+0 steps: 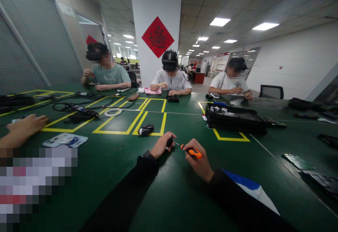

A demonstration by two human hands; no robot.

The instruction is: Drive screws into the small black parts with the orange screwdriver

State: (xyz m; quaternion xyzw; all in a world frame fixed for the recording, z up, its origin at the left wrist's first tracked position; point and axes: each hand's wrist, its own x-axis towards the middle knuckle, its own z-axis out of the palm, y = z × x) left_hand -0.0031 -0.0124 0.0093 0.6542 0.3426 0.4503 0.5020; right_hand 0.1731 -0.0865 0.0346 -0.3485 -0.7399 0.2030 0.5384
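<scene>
My left hand (161, 145) grips a small black part (169, 141) just above the green table, partly hidden by the fingers. An orange and black screwdriver (194, 153) is in my right hand (198, 161), its thin metal shaft pointing left. The tip reaches the black part or lies very close to it; whether they touch is too small to tell. Beyond my left hand, a dark bundle (146, 130) with a white band lies by a yellow tape outline.
A long black casing (235, 117) sits right of centre. Dark cables (79, 107) and a white cable coil (112, 112) lie to the left. Near my right sleeve is a blue and white cloth (250, 186). A neighbour's hand (29, 124) rests at left; several people sit opposite.
</scene>
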